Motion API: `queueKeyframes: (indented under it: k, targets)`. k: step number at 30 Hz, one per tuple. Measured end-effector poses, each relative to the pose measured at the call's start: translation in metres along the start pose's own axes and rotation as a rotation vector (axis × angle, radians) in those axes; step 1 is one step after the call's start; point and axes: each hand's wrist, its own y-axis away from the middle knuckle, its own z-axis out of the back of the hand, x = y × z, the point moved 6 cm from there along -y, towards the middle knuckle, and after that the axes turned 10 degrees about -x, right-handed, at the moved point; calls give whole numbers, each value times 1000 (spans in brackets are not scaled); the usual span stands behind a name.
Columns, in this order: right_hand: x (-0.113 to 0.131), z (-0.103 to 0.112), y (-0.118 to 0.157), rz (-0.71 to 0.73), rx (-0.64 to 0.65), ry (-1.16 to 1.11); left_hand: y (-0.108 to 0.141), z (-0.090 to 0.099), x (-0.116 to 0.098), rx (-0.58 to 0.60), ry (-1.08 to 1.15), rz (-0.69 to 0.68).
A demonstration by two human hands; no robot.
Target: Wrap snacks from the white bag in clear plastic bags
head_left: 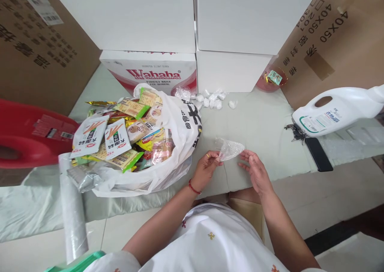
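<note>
A small crumpled clear plastic bag [230, 149] is stretched between my two hands above the table. My left hand [208, 170] pinches its left end between thumb and fingers. At the bag's pointed right end, my right hand [256, 172] has thumb and forefinger together, the other fingers loosely curled away. Beyond the hands, several small white wrapped bundles [212, 100] lie in a cluster, with one bundle [233, 104] set apart to the right. To the left, a large white plastic bag [180, 144] bulges with packaged snacks [120, 138].
White boxes and a Wahaba-style water carton [150, 73] stand at the back. Cardboard boxes flank both sides. On the right are a white jug [336, 108], keys [295, 132], a phone [319, 155] and a red bowl [271, 80]. A red jug [33, 134] and a plastic roll [73, 216] sit left.
</note>
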Motion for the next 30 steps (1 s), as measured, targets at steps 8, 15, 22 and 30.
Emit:
queueKeyframes:
  k: [8,15,22,30]
  targets:
    - [33,-19,-35,235,7,368,17,-12,-4,249,-268,-199]
    - [41,-22,-25,391,-58,450,6,14,1,-72,-210,-24]
    - [27,-23,-13,284,-54,289,-25,-11,-2,-140,-175,12]
    - [4,13,-7,209,-268,347,-21,-3,-2,-331,-25,-11]
